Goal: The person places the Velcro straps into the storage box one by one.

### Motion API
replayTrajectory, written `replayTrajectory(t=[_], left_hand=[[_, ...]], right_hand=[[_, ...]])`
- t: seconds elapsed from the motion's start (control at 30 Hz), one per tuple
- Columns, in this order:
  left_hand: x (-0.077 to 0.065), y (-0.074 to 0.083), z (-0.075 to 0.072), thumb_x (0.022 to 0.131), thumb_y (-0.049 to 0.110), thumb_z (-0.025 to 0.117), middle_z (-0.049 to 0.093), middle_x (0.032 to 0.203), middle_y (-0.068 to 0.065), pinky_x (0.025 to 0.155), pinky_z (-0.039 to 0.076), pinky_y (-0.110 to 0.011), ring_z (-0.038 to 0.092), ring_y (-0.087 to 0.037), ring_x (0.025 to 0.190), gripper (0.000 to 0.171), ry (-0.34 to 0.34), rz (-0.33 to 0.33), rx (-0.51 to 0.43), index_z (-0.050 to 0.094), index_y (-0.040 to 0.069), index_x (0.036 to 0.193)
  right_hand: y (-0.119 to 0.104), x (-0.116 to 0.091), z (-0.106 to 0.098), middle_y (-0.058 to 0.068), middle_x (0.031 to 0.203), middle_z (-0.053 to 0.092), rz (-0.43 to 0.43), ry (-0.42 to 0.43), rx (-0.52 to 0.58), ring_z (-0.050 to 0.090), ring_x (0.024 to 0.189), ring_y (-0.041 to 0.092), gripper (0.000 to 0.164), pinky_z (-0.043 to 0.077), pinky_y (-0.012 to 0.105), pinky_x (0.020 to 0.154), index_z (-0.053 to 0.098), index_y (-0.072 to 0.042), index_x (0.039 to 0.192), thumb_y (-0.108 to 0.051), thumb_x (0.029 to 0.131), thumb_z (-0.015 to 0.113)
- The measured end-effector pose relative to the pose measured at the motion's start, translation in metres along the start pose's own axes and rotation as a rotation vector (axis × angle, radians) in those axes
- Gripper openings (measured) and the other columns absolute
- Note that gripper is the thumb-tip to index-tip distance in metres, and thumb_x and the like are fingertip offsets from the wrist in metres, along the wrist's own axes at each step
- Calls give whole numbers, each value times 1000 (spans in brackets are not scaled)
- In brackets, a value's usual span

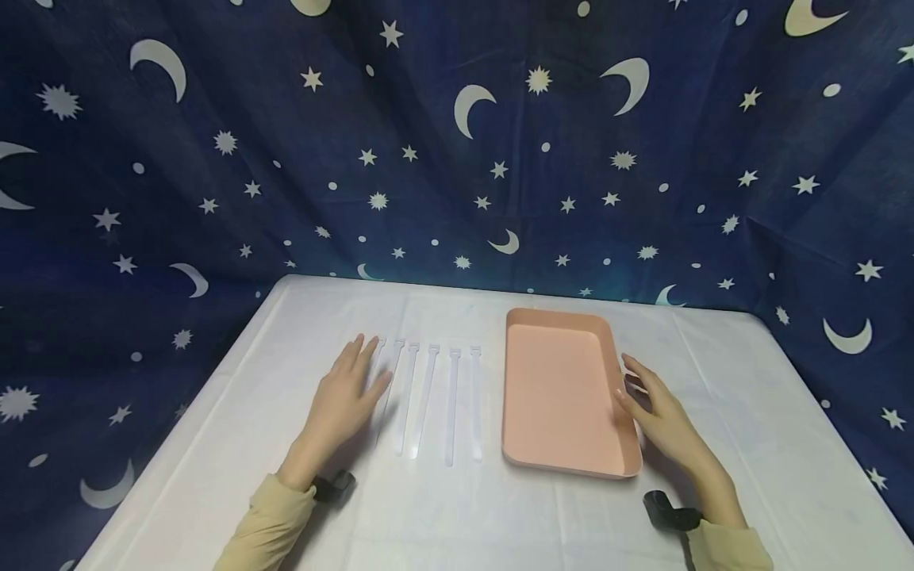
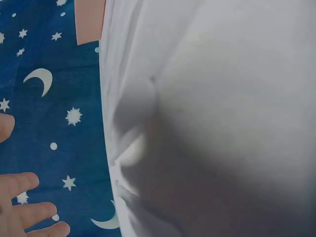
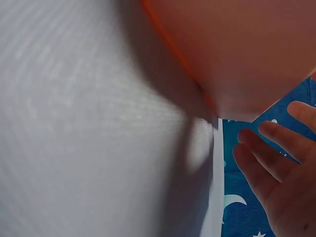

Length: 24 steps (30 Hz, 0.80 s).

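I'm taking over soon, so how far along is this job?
Done: six wide-headed white strips appear laid out in a row left of the pink tray. In hand: the left hand is spread over the row's left end, with nothing visibly held; contact is unclear. The right hand is at the tray's right side. Remaining: probably most of it, since no strip is in the tray.
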<state>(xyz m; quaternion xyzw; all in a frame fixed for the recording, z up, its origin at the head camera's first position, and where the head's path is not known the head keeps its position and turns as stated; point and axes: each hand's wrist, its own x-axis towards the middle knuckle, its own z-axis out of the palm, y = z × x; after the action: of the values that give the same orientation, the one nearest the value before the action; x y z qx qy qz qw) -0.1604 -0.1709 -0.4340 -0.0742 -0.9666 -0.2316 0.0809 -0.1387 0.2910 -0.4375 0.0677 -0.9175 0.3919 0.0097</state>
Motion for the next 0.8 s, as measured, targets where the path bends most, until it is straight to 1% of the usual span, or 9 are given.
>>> replayTrajectory(t=[0.1,0.3,0.4,0.6,0.8], left_hand=[[-3,-3,1,98,44,46,27,156,-20,105,31,-69,27,-42,143,65,0,-26,-49,30,10,150],[-4,-12,2,100,45,41,29,154,-23,112,27,-63,29,-45,141,64,-20,-66,-119,30,8,150],[-3,-15,3,100,44,41,30,154,-24,114,25,-61,29,-44,141,62,-37,-79,-149,31,7,150],[-1,-19,2,100,37,43,32,152,-25,115,24,-59,30,-45,140,59,-68,-95,-210,32,5,148],[0,-23,0,101,31,43,38,148,-26,114,28,-58,34,-44,138,54,-82,-122,-244,35,3,146]], right_hand=[[3,-1,1,26,153,27,-5,-9,24,38,132,50,66,36,60,104,20,-9,153,-26,98,52],[5,-1,1,25,152,32,-16,-8,22,42,130,48,62,37,58,103,25,-7,151,-25,98,52],[6,-2,0,24,151,34,-23,-6,29,44,129,47,60,38,57,103,28,-7,150,-24,98,52],[7,-3,0,25,149,36,-14,-18,33,46,127,48,56,39,59,102,31,-5,148,-23,99,50],[5,-4,-1,25,151,33,11,-36,40,46,126,51,55,38,65,101,31,-5,148,-20,99,50]])
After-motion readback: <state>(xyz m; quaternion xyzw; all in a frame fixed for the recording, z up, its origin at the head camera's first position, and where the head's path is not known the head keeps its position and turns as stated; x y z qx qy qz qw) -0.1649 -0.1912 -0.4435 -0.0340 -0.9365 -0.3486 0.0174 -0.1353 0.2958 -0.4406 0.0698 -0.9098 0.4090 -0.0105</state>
